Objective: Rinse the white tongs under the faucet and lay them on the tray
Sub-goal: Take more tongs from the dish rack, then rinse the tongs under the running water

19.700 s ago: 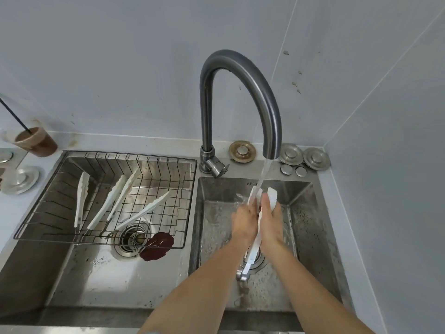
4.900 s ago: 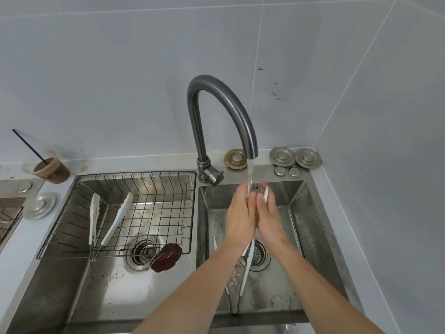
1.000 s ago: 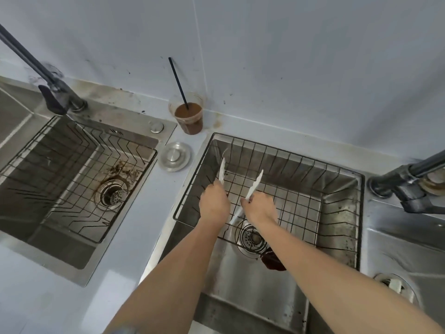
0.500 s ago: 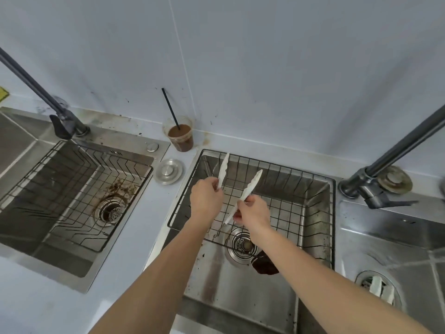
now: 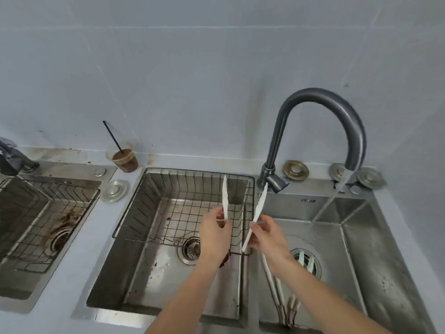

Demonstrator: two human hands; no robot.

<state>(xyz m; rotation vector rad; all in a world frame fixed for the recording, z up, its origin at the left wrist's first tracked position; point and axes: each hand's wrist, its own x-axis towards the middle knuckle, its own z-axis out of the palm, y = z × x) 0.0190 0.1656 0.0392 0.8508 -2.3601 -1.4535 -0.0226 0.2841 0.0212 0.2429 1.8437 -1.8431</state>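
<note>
- Both hands are up over the divide between the two basins, each pinching one white piece: the left hand has its fingers closed round the lower end of one white tongs arm, tip pointing up.
- The right hand is closed on the other white arm, which leans toward the faucet. Whether these are two separate tongs or one pair spread apart, I can't tell from here.
- They're held above the wire tray sitting in the middle basin, not resting on it, and clear of the water too. My guess is they're carried upright so they drip into the basin instead of onto the counter.
- The stream is running into the right basin, well apart from both hands, so I'd say the rinse for these pieces hasn't happened at this instant.
- More white tongs lie along the floor of that right basin near the drain, waiting, I'd judge, for their turn under the water.
- A cup of brown drink with a black straw stands back on the counter, out of splash range.
- Writing: there's a small dark mark on the right basin's back wall, too blurred to read. No other labels visible.
</note>
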